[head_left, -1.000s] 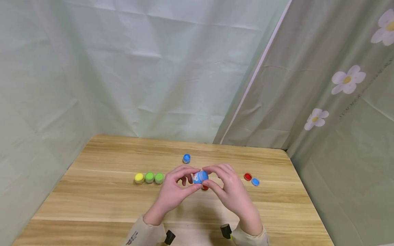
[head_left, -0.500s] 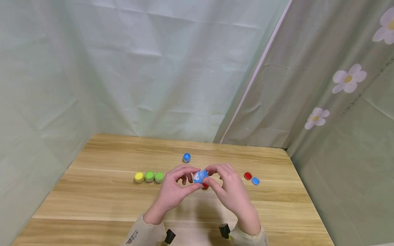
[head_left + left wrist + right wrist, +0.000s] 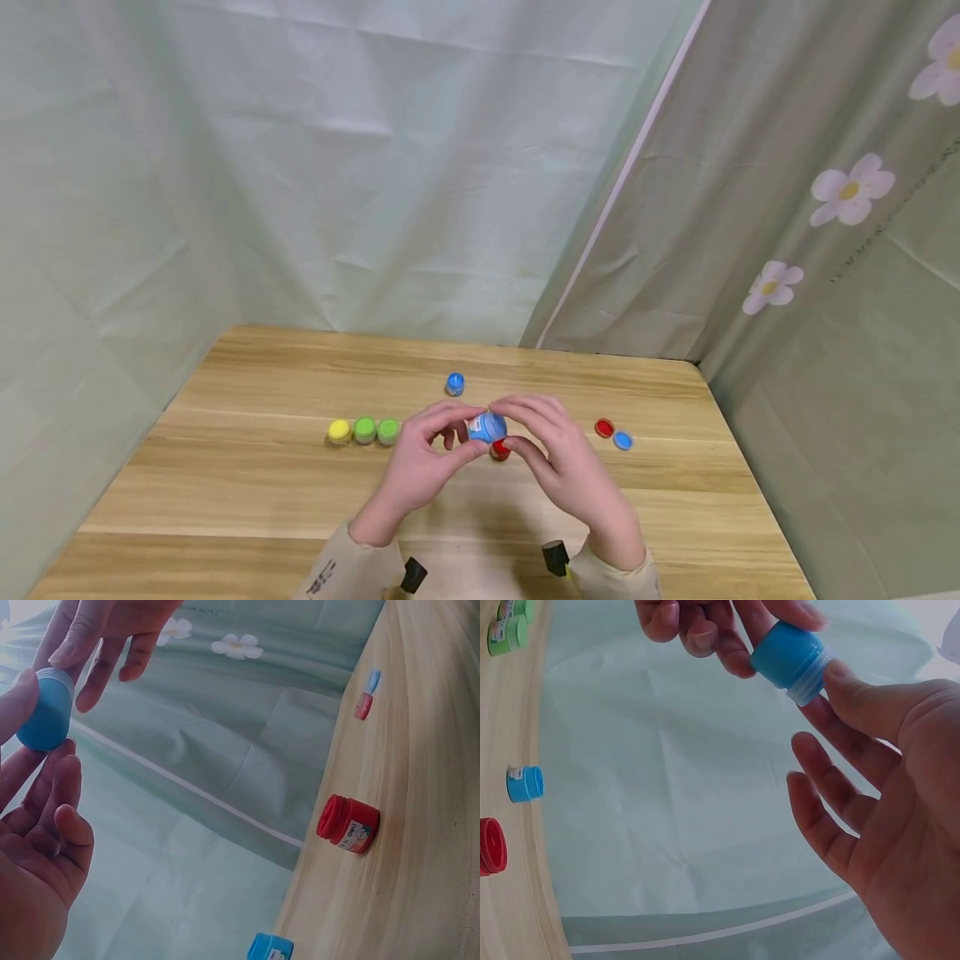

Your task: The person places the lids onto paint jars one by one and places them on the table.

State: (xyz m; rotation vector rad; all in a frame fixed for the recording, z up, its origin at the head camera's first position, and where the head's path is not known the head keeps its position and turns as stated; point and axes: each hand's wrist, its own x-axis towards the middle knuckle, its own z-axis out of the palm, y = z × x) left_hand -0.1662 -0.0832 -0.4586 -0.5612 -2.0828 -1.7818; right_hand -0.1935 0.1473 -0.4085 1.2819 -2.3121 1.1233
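Blue jar [image 3: 483,428] is tilted above the surface [image 3: 262,492]; the left hand [image 3: 417,462], closed to the jar's width, grips its body; the right hand [image 3: 570,471] lightly pinches its clear rim [image 3: 808,679]; a lidless red jar [image 3: 349,825] stands below.

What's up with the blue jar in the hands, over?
Left hand pinching blue jar. Right hand pinching its ribbed end. Jar tilted, raised off the table. Nothing seems in the way; open red jar stands apart.
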